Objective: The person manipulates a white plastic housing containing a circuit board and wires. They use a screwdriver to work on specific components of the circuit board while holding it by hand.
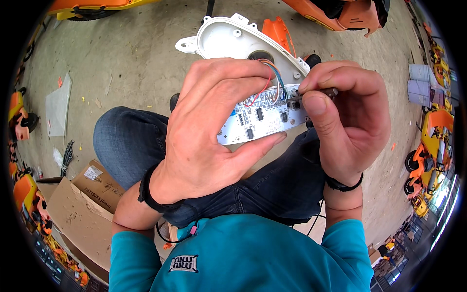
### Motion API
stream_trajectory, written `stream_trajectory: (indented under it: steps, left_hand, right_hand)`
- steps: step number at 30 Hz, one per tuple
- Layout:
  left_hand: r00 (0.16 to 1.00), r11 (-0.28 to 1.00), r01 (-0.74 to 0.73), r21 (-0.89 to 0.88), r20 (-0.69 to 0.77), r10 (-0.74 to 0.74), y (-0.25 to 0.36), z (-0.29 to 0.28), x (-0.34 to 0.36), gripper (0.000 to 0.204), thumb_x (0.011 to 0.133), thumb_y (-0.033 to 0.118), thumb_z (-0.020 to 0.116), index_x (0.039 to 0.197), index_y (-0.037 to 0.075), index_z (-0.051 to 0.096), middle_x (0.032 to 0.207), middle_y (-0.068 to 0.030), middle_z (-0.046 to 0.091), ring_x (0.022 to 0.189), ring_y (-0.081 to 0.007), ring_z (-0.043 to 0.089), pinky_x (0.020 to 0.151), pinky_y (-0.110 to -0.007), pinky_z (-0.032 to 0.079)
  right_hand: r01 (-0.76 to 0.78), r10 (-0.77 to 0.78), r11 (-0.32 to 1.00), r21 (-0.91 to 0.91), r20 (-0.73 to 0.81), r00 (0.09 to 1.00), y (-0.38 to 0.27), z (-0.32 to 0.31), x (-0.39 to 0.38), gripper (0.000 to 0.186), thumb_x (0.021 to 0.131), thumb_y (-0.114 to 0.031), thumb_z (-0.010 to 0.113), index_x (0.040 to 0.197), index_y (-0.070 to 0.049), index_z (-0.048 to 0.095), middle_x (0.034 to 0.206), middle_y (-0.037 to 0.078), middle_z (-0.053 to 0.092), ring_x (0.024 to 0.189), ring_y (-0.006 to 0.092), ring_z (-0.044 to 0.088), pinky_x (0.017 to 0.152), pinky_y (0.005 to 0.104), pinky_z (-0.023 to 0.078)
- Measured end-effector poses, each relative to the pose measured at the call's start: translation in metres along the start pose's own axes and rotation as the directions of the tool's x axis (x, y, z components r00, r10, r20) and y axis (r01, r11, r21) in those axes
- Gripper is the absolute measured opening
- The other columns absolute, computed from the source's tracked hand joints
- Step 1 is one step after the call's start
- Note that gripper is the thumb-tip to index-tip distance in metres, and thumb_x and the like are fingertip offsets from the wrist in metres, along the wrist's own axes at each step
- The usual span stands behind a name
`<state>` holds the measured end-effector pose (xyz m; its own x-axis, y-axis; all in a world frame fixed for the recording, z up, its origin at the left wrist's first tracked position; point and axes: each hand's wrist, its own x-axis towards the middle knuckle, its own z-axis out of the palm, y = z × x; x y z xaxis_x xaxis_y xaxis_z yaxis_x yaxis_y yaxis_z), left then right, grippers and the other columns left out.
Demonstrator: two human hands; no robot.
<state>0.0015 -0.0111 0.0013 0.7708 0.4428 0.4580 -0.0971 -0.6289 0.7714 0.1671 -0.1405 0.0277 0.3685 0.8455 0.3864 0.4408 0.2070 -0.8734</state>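
Observation:
My left hand [199, 131] is closed around a white circuit board [270, 119] with black chips, its thumb along the near edge and its fingers over the far side. Red, white, blue and green wires [278, 75] run from the board's far edge toward a white plastic housing [219, 41], which lies just beyond it, open side up. Pinched between thumb and fingers of my right hand [352, 112] is a slim dark tool [330, 92]. Its thin tip reaches the board beside the wire ends; the tool's exact kind is partly hidden by the fingers.
An orange plastic part [278, 35] sits behind the housing. At the lower left stands an open cardboard box [80, 209], with a white sheet [59, 107] on the concrete floor farther off. Orange and yellow ride-on vehicles [340, 14] line the edges. Lilac boxes [418, 90] are at right.

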Motion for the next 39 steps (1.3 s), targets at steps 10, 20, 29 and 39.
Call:
stream_trajectory:
  steps: [10, 20, 29, 39]
  left_hand:
    - [1.0, 1.0, 0.0, 0.003, 0.01, 0.0, -0.0002, -0.0001, 0.0003, 0.058, 0.064, 0.006, 0.089, 0.116, -0.001, 0.065, 0.123, -0.0167, 0.068, 0.113, -0.0317, 0.062, 0.096, -0.041, 0.051]
    - [1.0, 1.0, -0.004, 0.009, 0.005, 0.004, -0.0005, -0.0006, 0.0004, 0.057, 0.063, 0.007, 0.09, 0.115, -0.001, 0.066, 0.123, -0.0166, 0.068, 0.112, -0.032, 0.062, 0.096, -0.041, 0.05]
    - [1.0, 1.0, -0.007, 0.014, 0.01, 0.007, 0.0004, -0.0009, 0.0008, 0.057, 0.063, 0.007, 0.089, 0.114, -0.001, 0.066, 0.122, -0.0158, 0.069, 0.112, -0.0319, 0.063, 0.097, -0.041, 0.05]
    - [1.0, 1.0, -0.009, 0.017, 0.004, 0.009, 0.0, -0.0002, 0.0013, 0.056, 0.063, 0.008, 0.09, 0.114, -0.001, 0.066, 0.12, -0.0155, 0.069, 0.112, -0.0322, 0.063, 0.096, -0.041, 0.05]
  right_hand:
    - [-0.033, 0.033, 0.999, -0.015, 0.003, 0.999, -0.0018, -0.0004, -0.0006, 0.022, 0.094, 0.003, 0.069, 0.11, 0.001, 0.055, 0.103, 0.016, 0.066, 0.093, 0.0168, 0.062, 0.087, 0.0283, 0.049]
    - [-0.037, 0.038, 0.999, -0.012, 0.015, 0.999, -0.0014, -0.0008, -0.0003, 0.022, 0.094, 0.003, 0.069, 0.11, 0.0, 0.055, 0.103, 0.015, 0.065, 0.093, 0.017, 0.062, 0.087, 0.0286, 0.049]
    - [-0.075, 0.075, 0.997, 0.0, -0.033, 0.997, -0.0046, 0.0005, -0.0012, 0.022, 0.094, 0.002, 0.069, 0.111, 0.0, 0.055, 0.104, 0.015, 0.065, 0.093, 0.0165, 0.061, 0.087, 0.0281, 0.049]
    - [-0.091, 0.091, 0.995, 0.029, -0.013, 0.996, -0.0037, 0.0001, -0.0003, 0.021, 0.094, 0.002, 0.07, 0.11, 0.0, 0.056, 0.104, 0.015, 0.065, 0.094, 0.0175, 0.061, 0.088, 0.0291, 0.049]
